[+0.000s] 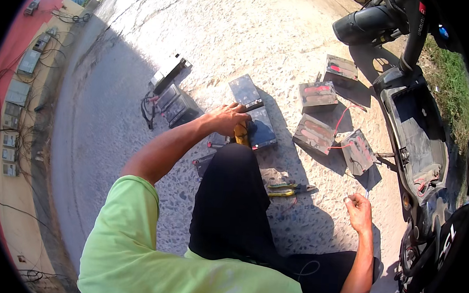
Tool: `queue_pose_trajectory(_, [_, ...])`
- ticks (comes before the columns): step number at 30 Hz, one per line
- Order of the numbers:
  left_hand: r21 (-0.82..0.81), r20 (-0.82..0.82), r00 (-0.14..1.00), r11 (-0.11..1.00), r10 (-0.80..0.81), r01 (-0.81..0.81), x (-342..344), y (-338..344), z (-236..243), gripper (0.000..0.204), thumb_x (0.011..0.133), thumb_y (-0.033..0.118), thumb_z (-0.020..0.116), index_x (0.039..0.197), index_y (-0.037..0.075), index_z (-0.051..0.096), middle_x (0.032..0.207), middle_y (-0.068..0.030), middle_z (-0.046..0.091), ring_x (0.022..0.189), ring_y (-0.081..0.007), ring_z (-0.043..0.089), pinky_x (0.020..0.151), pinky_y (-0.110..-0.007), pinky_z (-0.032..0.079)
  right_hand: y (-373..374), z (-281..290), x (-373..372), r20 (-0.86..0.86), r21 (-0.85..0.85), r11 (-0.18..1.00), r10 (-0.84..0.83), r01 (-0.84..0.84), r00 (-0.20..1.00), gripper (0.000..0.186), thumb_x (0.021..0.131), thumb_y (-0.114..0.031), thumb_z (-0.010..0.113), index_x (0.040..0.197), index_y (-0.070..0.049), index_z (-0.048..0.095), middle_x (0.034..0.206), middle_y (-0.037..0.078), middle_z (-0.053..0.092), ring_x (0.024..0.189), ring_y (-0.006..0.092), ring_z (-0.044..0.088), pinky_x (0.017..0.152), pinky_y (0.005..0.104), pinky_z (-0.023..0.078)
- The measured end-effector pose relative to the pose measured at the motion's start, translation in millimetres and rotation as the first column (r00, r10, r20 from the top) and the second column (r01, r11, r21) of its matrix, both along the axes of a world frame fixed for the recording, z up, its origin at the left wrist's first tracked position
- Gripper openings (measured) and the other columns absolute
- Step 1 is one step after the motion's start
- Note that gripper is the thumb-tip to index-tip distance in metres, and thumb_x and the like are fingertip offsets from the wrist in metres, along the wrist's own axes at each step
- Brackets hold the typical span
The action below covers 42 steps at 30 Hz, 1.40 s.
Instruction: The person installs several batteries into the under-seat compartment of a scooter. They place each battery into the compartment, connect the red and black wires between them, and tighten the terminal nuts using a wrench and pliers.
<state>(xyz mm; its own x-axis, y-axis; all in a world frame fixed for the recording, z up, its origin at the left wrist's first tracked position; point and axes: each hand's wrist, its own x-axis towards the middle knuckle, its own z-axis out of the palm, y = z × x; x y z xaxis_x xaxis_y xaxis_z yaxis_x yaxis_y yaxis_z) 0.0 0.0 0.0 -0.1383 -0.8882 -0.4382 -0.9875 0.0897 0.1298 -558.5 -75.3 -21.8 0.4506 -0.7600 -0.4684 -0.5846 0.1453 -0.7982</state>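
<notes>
On sunlit stony ground, a crouching person in a green shirt bends the left hand [228, 119], partly closed, over a yellow object [240, 134] beside a dark battery-like block [263, 129]; from where I stand, I cannot tell how firmly it grips. The right hand [359, 212], well apart, is loosely curled, thumb near the fingers (whether anything small is pinched there, I cannot tell). Between the hands, nearer the right, lie pliers [284, 190] with yellow-and-dark handles. Ahead of the right hand sits a cluster of dusty blocks [313, 133] with reddish marks, a thin red wire [339, 118] among them. Left of the left hand stands another dark block [176, 106] with black cables [148, 111]; right of the right hand, a black vehicle frame [415, 125].
</notes>
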Motion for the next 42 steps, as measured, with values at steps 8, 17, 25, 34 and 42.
queue_pose_trajectory(8, [-0.019, 0.074, 0.975, 0.977, -0.210, 0.212, 10, -9, -13, 0.042, 0.082, 0.014, 0.075, 0.123, 0.020, 0.070, 0.125, -0.0088, 0.062, 0.123, -0.0294, 0.055, 0.103, -0.047, 0.045, -1, -10, 6, -0.089, -0.003, 1.000, 0.002, -0.003, 0.996, 0.016, 0.095, -0.014, 0.069, 0.089, 0.001, 0.066, 0.064, -0.003, 0.052, 0.059, 0.0059, 0.043, 0.054, 0.0292, 0.036])
queue_pose_trajectory(17, [-0.222, -0.019, 0.995, 0.971, -0.098, 0.092, 42, 27, 91, 0.033, 0.079, 0.019, 0.080, 0.111, 0.018, 0.070, 0.106, -0.0039, 0.064, 0.112, -0.0244, 0.060, 0.097, -0.045, 0.047, 1, -19, 9, -0.092, 0.066, 0.997, -0.035, 0.041, 0.995, 0.013, 0.097, -0.013, 0.066, 0.090, -0.002, 0.066, 0.065, -0.007, 0.049, 0.057, 0.0041, 0.039, 0.051, 0.0273, 0.031])
queue_pose_trajectory(25, [-0.034, -0.421, 0.415, 0.444, 0.806, -0.896, 106, 189, 72, 0.057, 0.078, 0.029, 0.084, 0.120, -0.003, 0.065, 0.113, -0.0146, 0.070, 0.108, -0.0254, 0.067, 0.095, -0.037, 0.052, -5, -29, 10, -0.108, 0.127, 0.991, -0.028, 0.041, 0.994, 0.012, 0.098, -0.014, 0.066, 0.092, -0.003, 0.065, 0.063, -0.007, 0.047, 0.054, 0.0034, 0.037, 0.049, 0.0267, 0.029])
queue_pose_trajectory(34, [0.456, -0.546, -0.485, -0.244, 0.683, -0.856, 78, 339, -58, 0.060, 0.086, 0.035, 0.083, 0.126, -0.003, 0.061, 0.108, -0.0149, 0.072, 0.090, -0.0254, 0.073, 0.079, -0.039, 0.062, -6, -29, 17, -0.111, 0.146, 0.986, -0.058, 0.074, 0.992, 0.018, 0.099, -0.015, 0.066, 0.084, -0.007, 0.061, 0.061, -0.008, 0.045, 0.052, 0.0029, 0.036, 0.048, 0.0259, 0.028])
queue_pose_trajectory(42, [0.684, -0.549, -0.742, -0.303, 0.385, -0.663, 49, 356, -115, 0.049, 0.091, 0.035, 0.079, 0.127, 0.007, 0.063, 0.110, -0.0084, 0.073, 0.091, -0.0240, 0.072, 0.080, -0.041, 0.059, -6, -37, 10, -0.122, 0.177, 0.982, -0.051, 0.072, 0.991, 0.011, 0.100, -0.014, 0.066, 0.095, -0.003, 0.065, 0.064, -0.008, 0.047, 0.054, 0.0025, 0.038, 0.048, 0.0246, 0.028])
